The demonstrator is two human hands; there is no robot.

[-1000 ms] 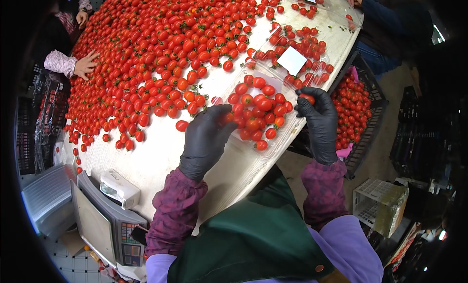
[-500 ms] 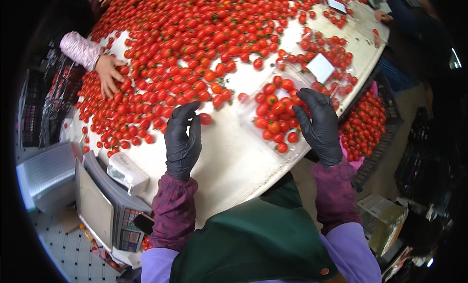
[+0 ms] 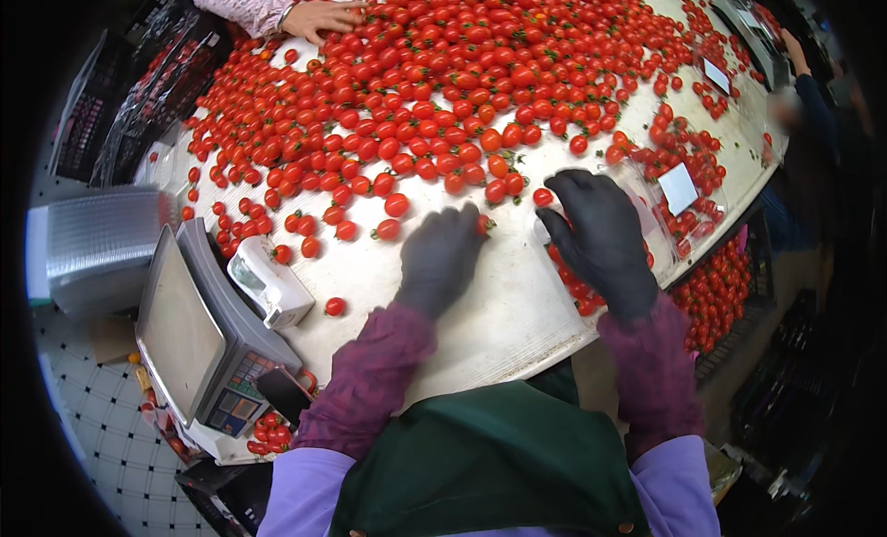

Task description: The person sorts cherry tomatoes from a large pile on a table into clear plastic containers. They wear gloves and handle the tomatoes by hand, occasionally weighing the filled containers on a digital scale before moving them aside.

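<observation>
My left hand (image 3: 442, 264), in a black glove, is over the table's middle with its fingers curled together. A cherry tomato (image 3: 485, 225) shows at its fingertips; motion blurs the grip a little. My right hand (image 3: 602, 246), gloved likewise, hovers over a clear plastic box (image 3: 591, 332) and hides much of it. Its thumb and fingers are apart. Cherry tomatoes (image 3: 580, 292) in the box show beside the palm. Another single tomato (image 3: 543, 197) appears in the gap at the right fingertips; whether they touch it I cannot tell.
A large heap of cherry tomatoes (image 3: 443, 84) covers the far table, where a co-worker's hand (image 3: 323, 19) reaches in. Filled clear boxes (image 3: 693, 167) stand at the right, above a tomato crate (image 3: 716, 301). Left are a scale (image 3: 185, 324), a white device (image 3: 270, 283) and stacked clear trays (image 3: 102, 241).
My left hand has moved right and its fingers have closed at a tomato. My right hand now covers more of the box. The co-worker's hand has moved farther along the heap. The view has shifted.
</observation>
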